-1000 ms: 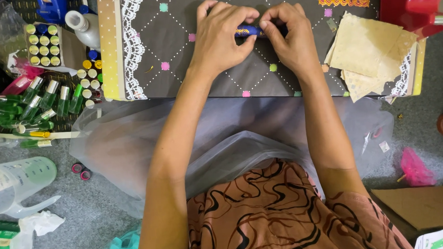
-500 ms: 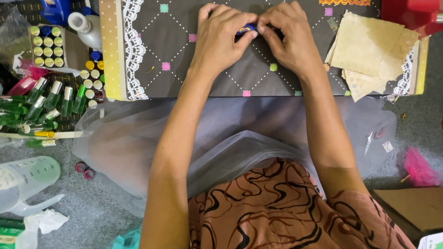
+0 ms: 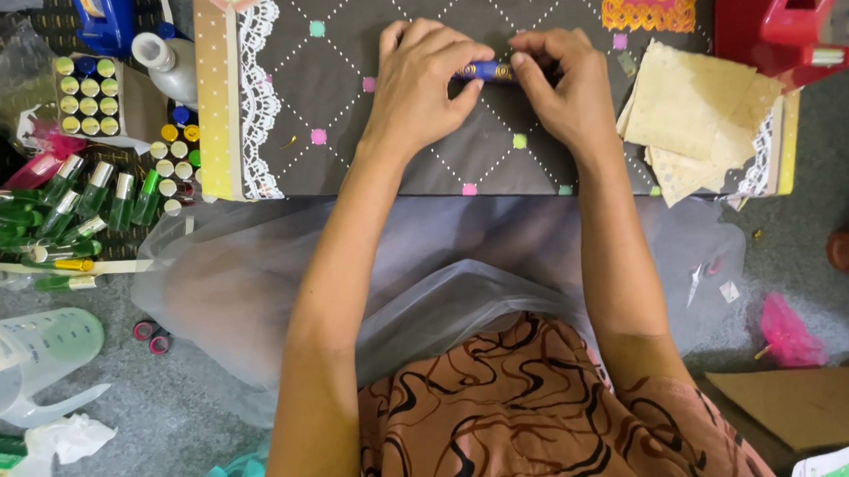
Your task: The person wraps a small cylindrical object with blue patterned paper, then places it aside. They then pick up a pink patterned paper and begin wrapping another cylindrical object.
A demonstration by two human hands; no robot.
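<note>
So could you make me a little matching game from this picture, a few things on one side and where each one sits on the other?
Things:
1. small blue tube with a gold band
2. stack of tan paper squares
3. green glass vials
4. clear measuring jug

Places:
A. lying on its side on the grey floor, lower left
B. held between the left hand and right hand over the dark patterned board
C. on the board's right end, beside the right hand
D. heaped left of the board

Pairs: 1-B, 2-C, 3-D, 4-A
</note>
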